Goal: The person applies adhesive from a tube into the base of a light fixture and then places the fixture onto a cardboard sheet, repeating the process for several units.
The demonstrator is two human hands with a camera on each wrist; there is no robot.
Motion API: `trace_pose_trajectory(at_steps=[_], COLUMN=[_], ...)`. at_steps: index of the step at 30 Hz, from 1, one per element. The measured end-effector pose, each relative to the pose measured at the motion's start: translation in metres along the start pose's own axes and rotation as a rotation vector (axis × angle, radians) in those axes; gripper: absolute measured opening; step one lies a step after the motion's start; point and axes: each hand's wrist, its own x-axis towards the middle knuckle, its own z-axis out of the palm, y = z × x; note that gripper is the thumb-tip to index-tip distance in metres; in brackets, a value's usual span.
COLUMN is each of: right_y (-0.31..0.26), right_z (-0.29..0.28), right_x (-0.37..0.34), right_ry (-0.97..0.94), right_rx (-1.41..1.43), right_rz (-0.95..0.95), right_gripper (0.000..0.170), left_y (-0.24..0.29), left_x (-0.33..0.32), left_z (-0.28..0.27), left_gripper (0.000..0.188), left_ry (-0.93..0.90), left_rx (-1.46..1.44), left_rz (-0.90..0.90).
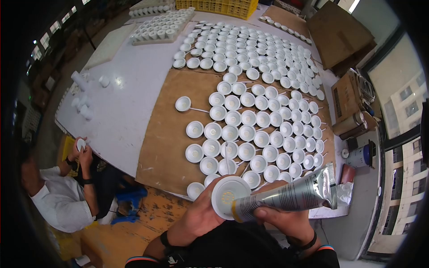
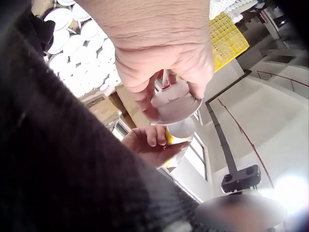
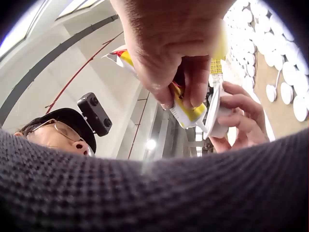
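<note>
My left hand (image 1: 199, 216) grips a white LED downlight housing (image 1: 223, 203) by its outside. The bowl faces up toward my head, and small yellow LED spots show at its bottom. In the left wrist view, fingers wrap the back of the housing (image 2: 176, 108), where a cable comes out. My right hand (image 1: 288, 221) holds a silver squeeze tube (image 1: 290, 196) lying sideways, its flat crimped end to the right. The right wrist view shows the tube's white and yellow front (image 3: 188, 113), with its thin nozzle (image 3: 202, 127) right at the housing's face.
Rows of similar white housings (image 1: 248, 118) with short cables cover brown cardboard (image 1: 156, 147) on the table. A tray of white cups (image 1: 163, 29) and a yellow crate (image 1: 219, 8) stand at the back. Cardboard boxes (image 1: 346, 96) line the right. Another person (image 1: 67, 201) sits left, holding a white piece.
</note>
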Motion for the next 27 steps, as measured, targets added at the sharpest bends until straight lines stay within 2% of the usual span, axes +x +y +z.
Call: trace_pose_trajectory(at_steps=[4,6,7,9,10,12,16,19,21,22,27], right_y=[0.002,0.009,0.01,0.011,0.01,0.005,0.016,0.02,0.017,0.018,0.027], right_z=[0.003,0.006,0.006,0.005,0.007,0.012,0.012,0.012,0.014,0.014,0.018], right_x=[0.004,0.006,0.008,0.012,0.011,0.011,0.014,0.014,0.016,0.017,0.026], right_ry=[-0.022,0.077,0.079,0.113,0.114,0.207,0.182,0.175,0.382,0.356,0.399], right_rx=[0.071,-0.044,-0.042,-0.281,-0.279,-0.076,0.006,0.007,0.192,0.2,0.275], right_rz=[0.076,-0.071,-0.072,-0.288,-0.288,-0.052,-0.066,-0.143,-0.212,-0.211,-0.189], right_gripper=[0.021,0.031,0.031,0.03,0.03,0.029,0.029,0.03,0.035,0.035,0.034], left_y=[-0.004,-0.004,-0.004,-0.005,-0.004,-0.002,0.0,0.005,0.017,0.023,0.055], left_x=[0.001,0.002,0.003,0.004,0.004,0.006,0.005,0.003,0.002,0.001,-0.007], left_z=[0.001,0.001,0.001,0.001,0.001,0.0,0.001,-0.005,-0.015,-0.018,-0.038], left_gripper=[0.053,0.053,0.053,0.054,0.054,0.055,0.057,0.056,0.053,0.051,0.048], left_ry=[-0.047,-0.09,-0.089,-0.131,-0.13,-0.178,-0.133,-0.095,-0.102,-0.061,0.057], left_rx=[-0.065,-0.074,-0.072,-0.079,-0.077,-0.078,-0.06,-0.168,-0.386,-0.475,-0.401], left_rz=[0.002,-0.017,-0.019,-0.021,-0.022,-0.033,-0.008,0.011,-0.025,-0.016,0.094])
